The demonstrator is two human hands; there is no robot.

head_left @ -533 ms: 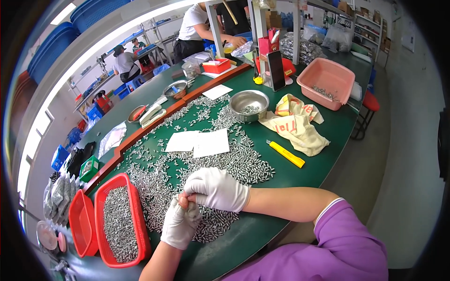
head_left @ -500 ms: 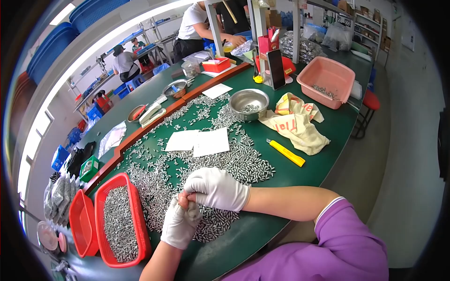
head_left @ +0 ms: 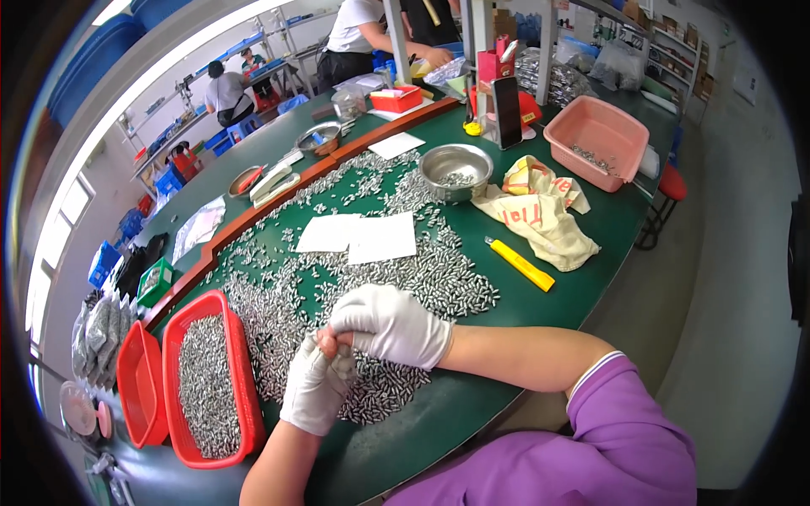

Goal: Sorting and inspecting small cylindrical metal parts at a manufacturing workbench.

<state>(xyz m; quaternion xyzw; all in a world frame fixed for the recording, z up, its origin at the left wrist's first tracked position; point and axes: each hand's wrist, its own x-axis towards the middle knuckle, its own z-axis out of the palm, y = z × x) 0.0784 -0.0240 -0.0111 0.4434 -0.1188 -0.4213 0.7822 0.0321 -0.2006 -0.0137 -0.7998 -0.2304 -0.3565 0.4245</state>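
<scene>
My left hand (head_left: pixel 314 390) and my right hand (head_left: pixel 390 325), both in white gloves with some fingertips bare, meet fingertip to fingertip over the pile. Both are closed in a pinch. Whatever sits between the fingers is hidden. Under and around them, small silvery metal parts (head_left: pixel 451 287) with pointed ends lie spread over the green table (head_left: pixel 460 392). Two white paper slips (head_left: pixel 381 239) rest on the parts beyond my hands. Left of my left hand, a red plastic basket (head_left: pixel 246 379) holds many of the same parts.
Another red basket (head_left: pixel 139 388) stands at the far left. A steel bowl (head_left: pixel 456 185), a printed cloth (head_left: pixel 548 228), a yellow utility knife (head_left: pixel 523 266), a phone (head_left: pixel 507 114) and a pink basin (head_left: pixel 597 164) occupy the right side. A brown wooden strip (head_left: pixel 228 244) crosses the table. A co-worker (head_left: pixel 359 38) stands beyond.
The view has shifted slightly. My hands stay pinched together over the pile, in nearly the same pose.
</scene>
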